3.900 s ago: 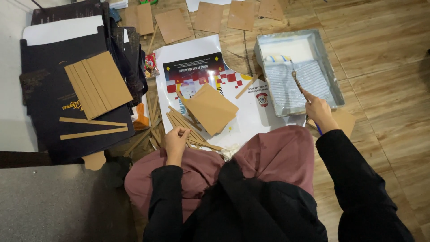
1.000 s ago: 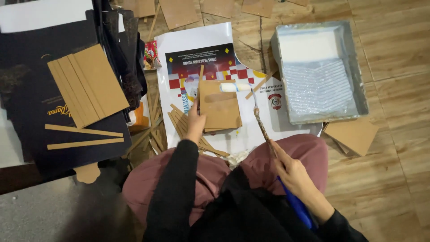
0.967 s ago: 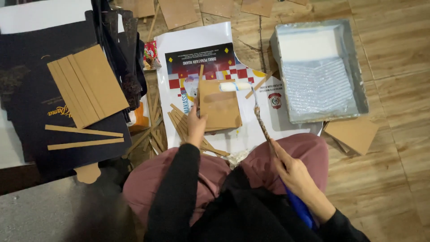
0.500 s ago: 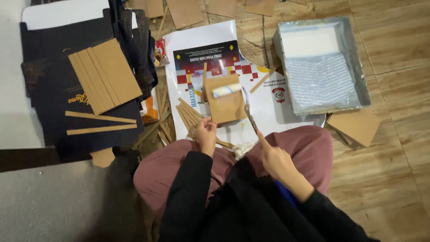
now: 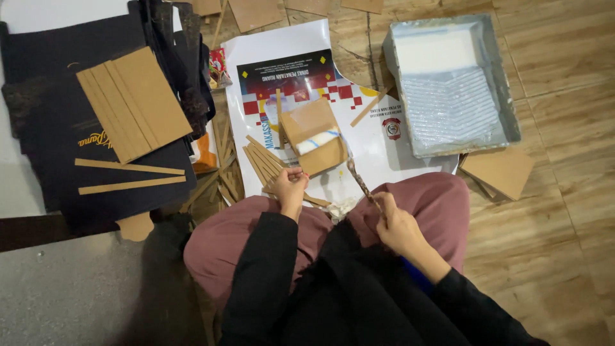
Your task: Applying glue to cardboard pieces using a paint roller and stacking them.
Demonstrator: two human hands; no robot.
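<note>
our left hand [image 5: 289, 186] has dropped back off the small cardboard piece [image 5: 314, 136] to the fan of cardboard strips [image 5: 266, 163] at its 8 o'clock, fingers curled onto a strip end; the piece lies alone on the white poster [image 5: 359, 147], a fresh white smear across it; our right hand [image 5: 396, 224] is clenched on the brush [image 5: 362, 184], now pulled in over the knee, tip at 11 o'clock; grey paint tray [image 5: 509, 96] at 1 o'clock, well apart; we judge the coat done and a strip comes next

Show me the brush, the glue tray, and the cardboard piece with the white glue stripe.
brush [image 5: 360, 182], head view, on its stick
glue tray [image 5: 505, 90], head view, right rim
cardboard piece [image 5: 310, 120], head view, upper bare face
</note>
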